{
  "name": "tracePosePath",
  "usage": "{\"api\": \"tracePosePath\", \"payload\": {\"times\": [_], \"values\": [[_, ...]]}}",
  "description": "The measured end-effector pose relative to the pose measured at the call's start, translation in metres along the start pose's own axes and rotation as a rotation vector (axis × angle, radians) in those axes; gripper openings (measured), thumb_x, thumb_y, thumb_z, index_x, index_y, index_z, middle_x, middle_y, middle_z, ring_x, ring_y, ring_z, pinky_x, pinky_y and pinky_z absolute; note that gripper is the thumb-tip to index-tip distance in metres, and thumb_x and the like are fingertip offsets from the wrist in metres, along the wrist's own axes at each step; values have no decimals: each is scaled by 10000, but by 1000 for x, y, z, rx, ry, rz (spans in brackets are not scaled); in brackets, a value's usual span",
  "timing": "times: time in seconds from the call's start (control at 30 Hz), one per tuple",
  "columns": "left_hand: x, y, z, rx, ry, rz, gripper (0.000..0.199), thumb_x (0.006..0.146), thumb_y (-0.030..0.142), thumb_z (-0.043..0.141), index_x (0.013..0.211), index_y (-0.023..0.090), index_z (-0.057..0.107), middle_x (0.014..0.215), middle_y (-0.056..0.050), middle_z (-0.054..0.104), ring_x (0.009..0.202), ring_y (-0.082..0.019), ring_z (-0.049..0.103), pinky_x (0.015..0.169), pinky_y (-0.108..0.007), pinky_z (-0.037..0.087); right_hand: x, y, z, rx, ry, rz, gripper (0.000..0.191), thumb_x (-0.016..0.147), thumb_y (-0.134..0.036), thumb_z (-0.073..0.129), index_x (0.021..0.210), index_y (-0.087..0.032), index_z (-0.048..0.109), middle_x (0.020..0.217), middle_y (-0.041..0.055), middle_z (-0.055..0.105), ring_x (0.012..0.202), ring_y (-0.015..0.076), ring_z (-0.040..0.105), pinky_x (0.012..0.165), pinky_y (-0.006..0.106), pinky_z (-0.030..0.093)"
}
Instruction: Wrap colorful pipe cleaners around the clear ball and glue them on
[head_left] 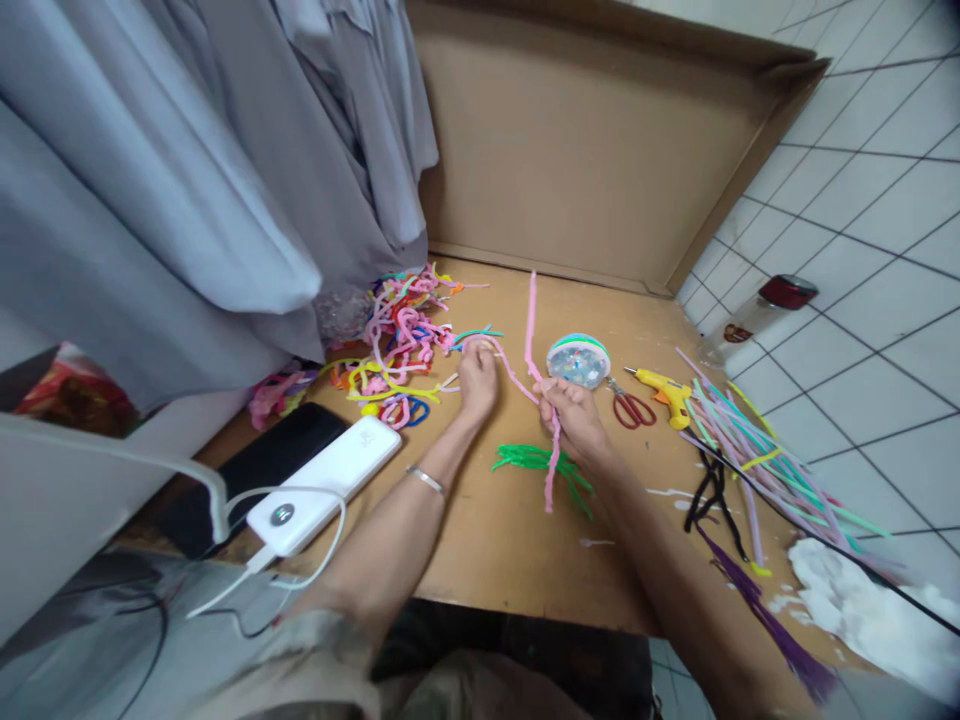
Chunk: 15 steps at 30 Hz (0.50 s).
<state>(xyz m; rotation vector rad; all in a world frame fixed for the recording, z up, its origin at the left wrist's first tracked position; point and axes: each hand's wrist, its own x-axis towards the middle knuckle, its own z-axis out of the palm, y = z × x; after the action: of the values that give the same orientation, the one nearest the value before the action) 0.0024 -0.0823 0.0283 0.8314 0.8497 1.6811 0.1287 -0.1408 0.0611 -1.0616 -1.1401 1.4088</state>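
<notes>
My right hand [568, 412] is closed around the middle of pink pipe cleaners [532, 320]. One end points up and away, another hangs down toward me over the table. A pink strand runs left from there to my left hand [478, 377], whose fingers are pinched on it. Below my right hand lies a bundle of green pipe cleaners [525, 457], partly covered by the hanging pink end. Just left of my left hand is a tangled heap of coloured pipe cleaners [412, 335], mostly pink.
A round clear container [578, 362], red-handled scissors [634, 408] and a yellow glue gun [666, 392] lie to the right. Beyond them are loose pipe cleaners [765, 460] and white stuffing [847, 595]. A white power bank [330, 485] and black phone [255, 480] lie left. Cardboard [577, 150] stands behind.
</notes>
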Motion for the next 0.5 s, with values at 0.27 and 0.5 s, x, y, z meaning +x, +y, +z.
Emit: {"api": "tracePosePath", "payload": {"times": [0.27,0.5], "values": [[-8,-16,7,68,-153,25,446,893,566,563,691,170,597,571,30,489,529,-93,425,536,-229,328,16,-2,4,35,-13,25,325,659,-487,735,751,-210,592,380,-99,431,297,52,260,336,207,178],[-1,-6,7,-242,-191,-231,284,677,318,853,783,134,663,624,44,573,501,-26,439,498,-168,341,12,2,-4,59,-83,124,313,709,-472,743,765,-195,609,420,-104,427,313,41,258,352,208,171]]}}
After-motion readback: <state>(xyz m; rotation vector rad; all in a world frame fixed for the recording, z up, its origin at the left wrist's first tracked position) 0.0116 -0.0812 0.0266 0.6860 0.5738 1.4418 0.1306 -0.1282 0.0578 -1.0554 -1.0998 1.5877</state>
